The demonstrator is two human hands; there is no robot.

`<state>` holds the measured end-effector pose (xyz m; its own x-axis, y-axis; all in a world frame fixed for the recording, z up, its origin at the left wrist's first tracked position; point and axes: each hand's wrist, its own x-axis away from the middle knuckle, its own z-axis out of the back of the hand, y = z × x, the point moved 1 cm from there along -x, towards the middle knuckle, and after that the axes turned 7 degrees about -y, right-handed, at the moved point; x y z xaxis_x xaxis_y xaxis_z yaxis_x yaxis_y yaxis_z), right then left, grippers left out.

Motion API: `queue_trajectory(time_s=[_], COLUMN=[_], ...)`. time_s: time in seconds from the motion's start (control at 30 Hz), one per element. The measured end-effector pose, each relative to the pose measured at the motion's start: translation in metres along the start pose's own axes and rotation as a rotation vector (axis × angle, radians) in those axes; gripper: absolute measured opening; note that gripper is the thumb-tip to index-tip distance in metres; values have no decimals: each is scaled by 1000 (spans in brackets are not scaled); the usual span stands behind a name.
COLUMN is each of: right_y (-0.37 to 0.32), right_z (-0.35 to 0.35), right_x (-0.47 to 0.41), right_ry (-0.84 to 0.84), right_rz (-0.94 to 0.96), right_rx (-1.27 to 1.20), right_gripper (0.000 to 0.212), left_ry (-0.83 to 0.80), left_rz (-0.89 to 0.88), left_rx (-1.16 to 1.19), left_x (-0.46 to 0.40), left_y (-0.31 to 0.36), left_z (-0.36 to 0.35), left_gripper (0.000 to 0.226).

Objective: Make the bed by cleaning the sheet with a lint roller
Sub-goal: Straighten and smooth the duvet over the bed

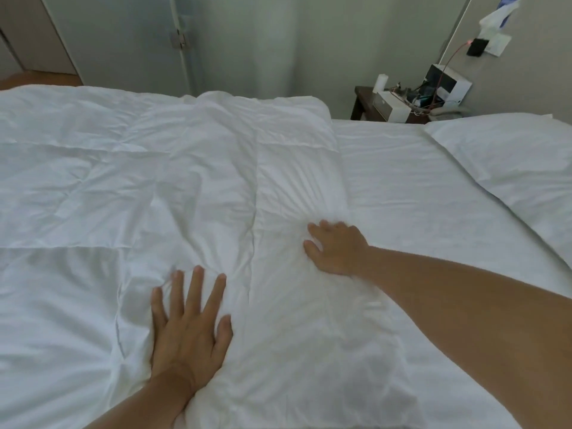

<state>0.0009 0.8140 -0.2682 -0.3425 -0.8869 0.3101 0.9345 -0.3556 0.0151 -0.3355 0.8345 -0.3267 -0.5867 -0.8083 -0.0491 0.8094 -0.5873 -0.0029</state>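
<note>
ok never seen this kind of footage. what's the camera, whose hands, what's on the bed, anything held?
There is no machine here. One wide-angle camera worn on a person's head looks forward and down, so the arms reaching in are that person's own. The left hand lies flat, fingers spread, on a white duvet. The right hand presses the duvet near its edge, with nothing in its grip. Beyond that edge lie the bare white sheet and a pillow. A cluttered bedside table stands behind. No lint roller is in view.

Dark nightstand (360,102) beside the bed's far corner, bearing white boxes (390,107) and, apparently, tangled cables. Above it, a wall socket (477,47); left of it, a door hinge (179,39).
</note>
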Motion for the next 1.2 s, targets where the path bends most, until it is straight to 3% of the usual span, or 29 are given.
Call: queue_trajectory(time_s=[0.13, 0.27, 0.37, 0.43, 0.57, 0.77, 0.9, 1.07, 1.2], right_y=[-11, -26, -35, -69, -144, -138, -141, -156, -154], right_z=[46, -9, 38, 77, 30, 2, -22, -89, -122], right_x=[-49, -52, -78, -98, -89, -71, 11, 183, 277], right_ry=[208, 31, -100, -122, 17, 18, 20, 209, 149], right_rz=[-171, -95, -226, -296, -92, -20, -9, -4, -43], right_rx=[-16, -74, -163, -262, -237, -193, -224, -177, -207], right_gripper=[57, 68, 68, 52, 69, 66, 67, 71, 64], left_ry=[41, 95, 119, 117, 80, 85, 48, -47, -181], left_rz=[-10, -18, -19, -20, -30, -38, -29, 40, 153], left_rx=[25, 34, 29, 14, 28, 57, 57, 6, 24], left_x=[-3, -5, -9, -9, -9, -9, -9, -10, 21], left_y=[-4, -3, -6, -6, -5, -5, -8, -6, -1], left_z=[-7, -20, -18, -20, -20, -21, -22, -11, 2], left_gripper=[69, 71, 68, 72, 72, 69, 69, 70, 68])
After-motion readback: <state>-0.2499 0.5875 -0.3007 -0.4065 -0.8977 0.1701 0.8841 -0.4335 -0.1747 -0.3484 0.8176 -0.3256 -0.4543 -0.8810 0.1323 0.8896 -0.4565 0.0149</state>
